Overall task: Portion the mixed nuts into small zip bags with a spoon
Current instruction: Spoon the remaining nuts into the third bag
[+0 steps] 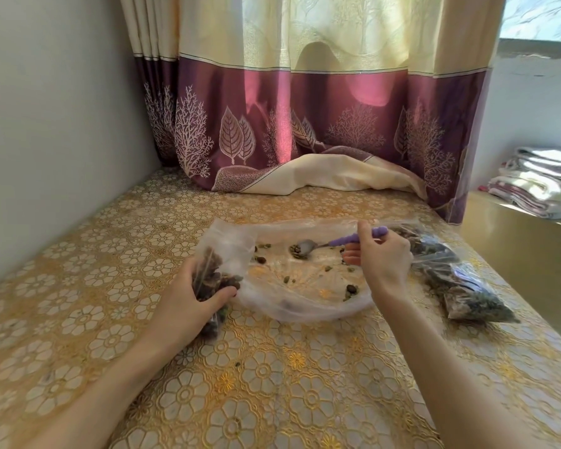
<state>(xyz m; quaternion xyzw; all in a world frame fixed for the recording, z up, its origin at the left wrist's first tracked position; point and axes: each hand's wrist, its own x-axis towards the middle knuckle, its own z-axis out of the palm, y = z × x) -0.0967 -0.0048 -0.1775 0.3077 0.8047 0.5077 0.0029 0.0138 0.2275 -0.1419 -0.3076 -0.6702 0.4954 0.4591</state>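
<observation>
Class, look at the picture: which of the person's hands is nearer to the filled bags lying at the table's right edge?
Right. The right hand is just beside the filled bags; the left hand is across the big bag.

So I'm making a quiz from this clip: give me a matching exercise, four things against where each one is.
Things:
1. spoon
2. small bag of nuts
3. filled bags
4. large clear bag

Places:
A. lying flat in the middle, nearly empty
B. gripped in the left hand
C. piled at the right side of the table
D. held in the right hand, bowl among loose nuts

Pairs: 1-D, 2-B, 3-C, 4-A
</observation>
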